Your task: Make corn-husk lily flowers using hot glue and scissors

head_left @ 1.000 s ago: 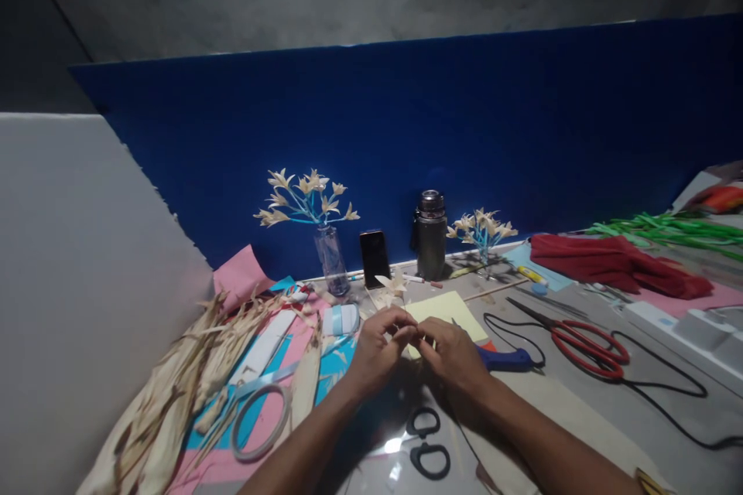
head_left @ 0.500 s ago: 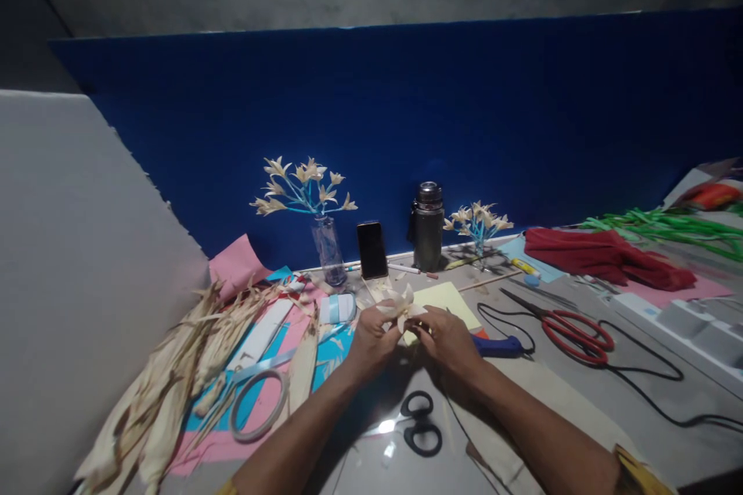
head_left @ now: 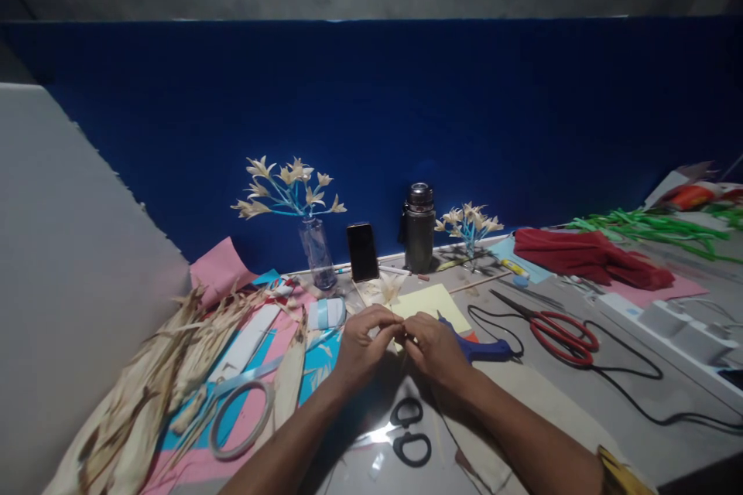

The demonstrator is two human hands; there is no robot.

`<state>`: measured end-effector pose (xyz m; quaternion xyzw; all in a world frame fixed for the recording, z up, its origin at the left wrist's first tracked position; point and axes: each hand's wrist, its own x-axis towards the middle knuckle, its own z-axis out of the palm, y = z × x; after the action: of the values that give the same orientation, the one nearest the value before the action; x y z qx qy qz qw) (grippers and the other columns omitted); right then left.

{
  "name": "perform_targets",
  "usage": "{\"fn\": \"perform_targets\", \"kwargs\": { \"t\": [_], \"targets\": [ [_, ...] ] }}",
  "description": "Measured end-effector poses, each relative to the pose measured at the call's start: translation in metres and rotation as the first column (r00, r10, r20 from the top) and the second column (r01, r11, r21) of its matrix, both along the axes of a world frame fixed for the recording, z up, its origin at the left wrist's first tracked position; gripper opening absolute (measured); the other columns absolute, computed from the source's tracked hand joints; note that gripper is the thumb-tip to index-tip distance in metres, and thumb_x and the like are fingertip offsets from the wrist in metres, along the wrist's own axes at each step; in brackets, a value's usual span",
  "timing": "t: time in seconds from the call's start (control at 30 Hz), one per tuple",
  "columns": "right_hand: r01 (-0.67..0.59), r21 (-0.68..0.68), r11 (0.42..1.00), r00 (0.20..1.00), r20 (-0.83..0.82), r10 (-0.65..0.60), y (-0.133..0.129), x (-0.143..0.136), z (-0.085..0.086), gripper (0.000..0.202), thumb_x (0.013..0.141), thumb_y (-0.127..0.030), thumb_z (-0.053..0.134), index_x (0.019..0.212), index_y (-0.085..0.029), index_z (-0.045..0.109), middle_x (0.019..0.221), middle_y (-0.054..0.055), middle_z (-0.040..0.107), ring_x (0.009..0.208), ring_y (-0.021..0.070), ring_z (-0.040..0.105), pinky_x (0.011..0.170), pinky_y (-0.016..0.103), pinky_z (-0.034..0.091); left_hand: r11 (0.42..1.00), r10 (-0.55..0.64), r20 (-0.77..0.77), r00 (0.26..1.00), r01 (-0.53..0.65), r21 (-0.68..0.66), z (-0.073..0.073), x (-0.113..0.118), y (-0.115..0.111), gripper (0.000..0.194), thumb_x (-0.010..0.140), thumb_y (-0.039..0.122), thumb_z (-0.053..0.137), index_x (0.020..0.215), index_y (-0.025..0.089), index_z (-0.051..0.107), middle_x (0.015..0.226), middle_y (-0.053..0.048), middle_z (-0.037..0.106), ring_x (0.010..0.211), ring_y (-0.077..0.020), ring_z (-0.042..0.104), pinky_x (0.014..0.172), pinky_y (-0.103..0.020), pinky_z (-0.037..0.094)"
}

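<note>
My left hand (head_left: pixel 367 342) and my right hand (head_left: pixel 434 346) meet over the table, fingertips pinched together around the base of a cream corn-husk flower (head_left: pixel 388 288). Its pointed petals show just beyond my knuckles, leaning away from me; the fingers hide the part they grip. Below my hands lie scissors with black handles (head_left: pixel 412 448). A blue glue gun (head_left: pixel 491 349) rests beside my right hand, its cord running right. Behind my fingers is a pale yellow paper pad (head_left: pixel 438 305).
Dry corn husks (head_left: pixel 139 387) and a tape roll (head_left: pixel 216 433) cover the left side. At the back stand a glass vase (head_left: pixel 317 251) of husk flowers, a phone (head_left: pixel 363 251), a flask (head_left: pixel 419 236) and a smaller vase. Red-handled scissors (head_left: pixel 566 340) and a power strip (head_left: pixel 667 332) lie right.
The flower, earlier facing up between my fingertips, now tips away beyond them. Both hands stay pinched together. The whole view has shifted slightly, with table items appearing further left.
</note>
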<state>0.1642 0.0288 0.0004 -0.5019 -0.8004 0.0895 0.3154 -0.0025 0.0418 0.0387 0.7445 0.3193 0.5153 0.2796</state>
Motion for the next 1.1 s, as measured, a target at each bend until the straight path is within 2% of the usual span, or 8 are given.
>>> {"fn": "perform_targets", "kwargs": {
  "t": [0.17, 0.33, 0.47, 0.63, 0.77, 0.9, 1.0, 1.1],
  "targets": [
    [-0.031, -0.017, 0.999, 0.983, -0.183, 0.027, -0.003, -0.001, 0.006, 0.016, 0.087, -0.009, 0.057, 0.088, -0.021, 0.068, 0.089, 0.004, 0.074, 0.084, 0.019, 0.065, 0.078, 0.028, 0.045, 0.996, 0.043, 0.04, 0.998, -0.039, -0.08, 0.002, -0.004, 0.002, 0.01, 0.083, 0.022, 0.069, 0.077, 0.017, 0.075, 0.077, -0.005, 0.074, 0.075, -0.0183, 0.069, 0.072, -0.03, 0.054],
    [-0.084, -0.075, 0.994, 0.954, -0.292, 0.059, -0.006, -0.003, 0.007, 0.016, 0.087, -0.011, 0.058, 0.079, -0.021, 0.067, 0.08, 0.002, 0.073, 0.075, 0.0171, 0.065, 0.071, 0.027, 0.045, 0.994, 0.074, 0.072, 0.995, -0.068, -0.086, 0.006, -0.011, 0.001, 0.013, 0.084, 0.024, 0.069, 0.073, 0.017, 0.073, 0.078, -0.006, 0.074, 0.075, -0.0181, 0.069, 0.073, -0.03, 0.053],
    [-0.089, -0.041, 0.995, 0.951, -0.302, 0.073, -0.007, -0.005, 0.005, 0.017, 0.085, -0.008, 0.057, 0.081, -0.021, 0.068, 0.082, 0.003, 0.074, 0.078, 0.0184, 0.067, 0.073, 0.028, 0.046, 0.998, 0.037, 0.045, 0.998, -0.034, -0.06, 0.009, -0.012, -0.001, 0.012, 0.084, 0.023, 0.068, 0.076, 0.018, 0.075, 0.076, -0.006, 0.074, 0.074, -0.0182, 0.068, 0.071, -0.03, 0.052],
    [-0.069, 0.089, 0.994, 0.946, -0.311, 0.093, -0.007, -0.006, 0.003, 0.017, 0.084, -0.008, 0.055, 0.084, -0.02, 0.067, 0.081, 0.005, 0.072, 0.077, 0.0205, 0.067, 0.071, 0.03, 0.047, 0.981, -0.02, 0.022, 1.0, 0.024, -0.191, 0.012, -0.009, -0.004, 0.012, 0.083, 0.024, 0.068, 0.079, 0.018, 0.077, 0.077, -0.006, 0.073, 0.076, -0.0193, 0.067, 0.073, -0.031, 0.051],
    [-0.1, 0.089, 0.991, 0.932, -0.341, 0.124, -0.007, -0.007, -0.001, 0.021, 0.084, -0.005, 0.052, 0.08, -0.021, 0.066, 0.075, 0.003, 0.07, 0.07, 0.018, 0.065, 0.066, 0.027, 0.046, 0.956, -0.061, -0.013, 0.998, 0.055, -0.289, 0.013, -0.01, -0.008, 0.016, 0.083, 0.027, 0.065, 0.08, 0.018, 0.078, 0.075, -0.007, 0.071, 0.074, -0.0193, 0.064, 0.071, -0.03, 0.049],
    [-0.119, 0.072, 0.99, 0.927, -0.35, 0.136, -0.009, -0.008, -0.003, 0.017, 0.085, -0.008, 0.055, 0.084, -0.02, 0.067, 0.077, 0.003, 0.072, 0.071, 0.0178, 0.066, 0.067, 0.027, 0.047, 0.942, -0.042, -0.047, 0.998, 0.024, -0.334, 0.015, -0.016, -0.011, 0.018, 0.083, 0.024, 0.063, 0.073, 0.018, 0.077, 0.074, -0.006, 0.069, 0.072, -0.0179, 0.063, 0.07, -0.029, 0.048],
    [-0.116, 0.048, 0.992, 0.919, -0.373, 0.126, -0.01, -0.007, 0.001, 0.016, 0.088, -0.011, 0.056, 0.084, -0.021, 0.068, 0.078, 0.003, 0.073, 0.073, 0.0177, 0.067, 0.069, 0.027, 0.047, 0.921, 0.003, -0.045, 0.999, -0.021, -0.389, 0.013, -0.022, -0.014, 0.015, 0.082, 0.025, 0.065, 0.089, 0.02, 0.078, 0.082, -0.006, 0.072, 0.078, -0.0189, 0.066, 0.075, -0.029, 0.051],
    [-0.053, 0.041, 0.998, 0.916, -0.396, 0.065, -0.008, -0.003, 0.005, 0.016, 0.089, -0.013, 0.056, 0.08, -0.021, 0.067, 0.076, 0.003, 0.072, 0.072, 0.0177, 0.066, 0.068, 0.027, 0.046, 0.879, 0.057, -0.042, 0.998, -0.07, -0.471, 0.006, -0.028, -0.018, 0.026, 0.082, 0.027, 0.066, 0.106, 0.023, 0.076, 0.092, -0.006, 0.075, 0.086, -0.0208, 0.069, 0.08, -0.031, 0.053]
  ]
}}
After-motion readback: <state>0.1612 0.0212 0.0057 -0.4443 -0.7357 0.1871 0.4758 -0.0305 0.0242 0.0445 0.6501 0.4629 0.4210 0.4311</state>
